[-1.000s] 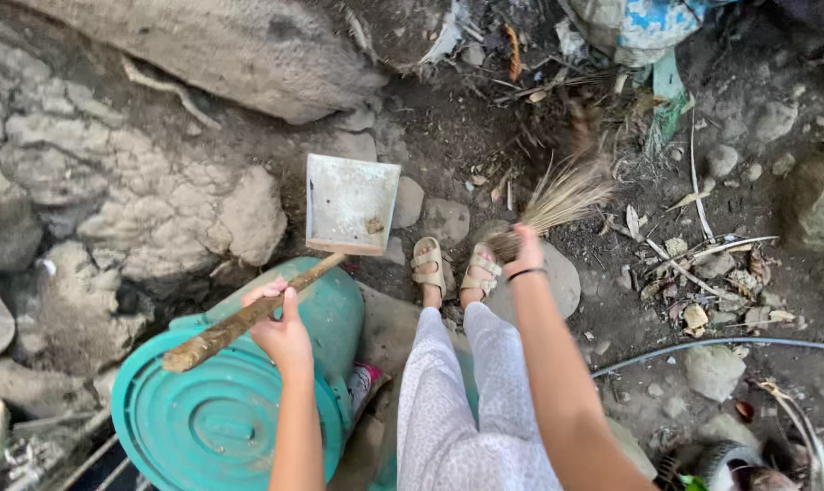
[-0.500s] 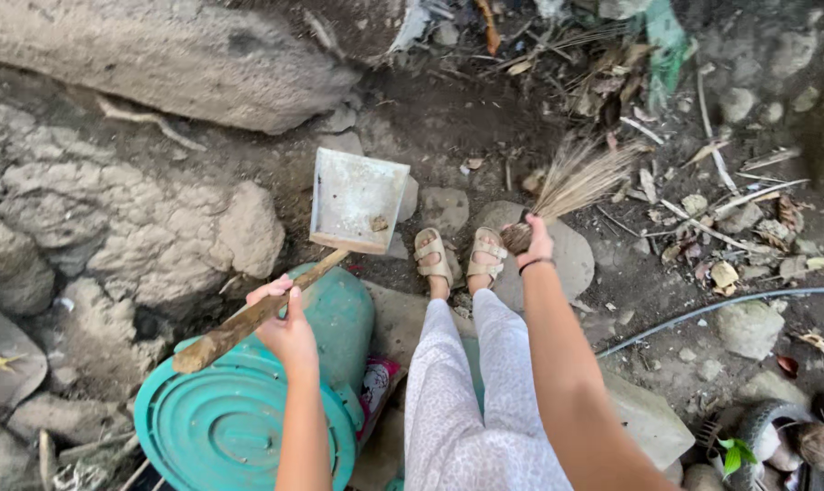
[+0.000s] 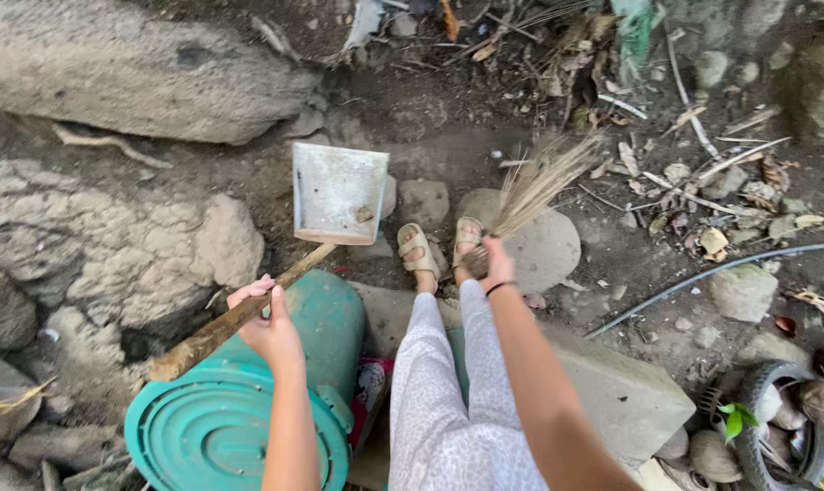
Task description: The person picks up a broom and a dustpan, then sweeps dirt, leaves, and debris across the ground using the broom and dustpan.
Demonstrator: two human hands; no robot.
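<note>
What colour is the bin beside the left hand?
The bin is teal green, lid included; the head view shows it best, below the left hand.

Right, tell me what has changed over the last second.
The right hand has swung the straw hand broom from its bristles pointing right to pointing up and away over the dirt. The left hand keeps its grip on the dustpan by the wooden handle, over the green bin.

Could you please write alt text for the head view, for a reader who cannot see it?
Seen from above, a person on rocky ground holds a dustpan by its wooden handle in the left hand and a straw broom in the right hand. A green bin lies by their sandalled feet.
</note>
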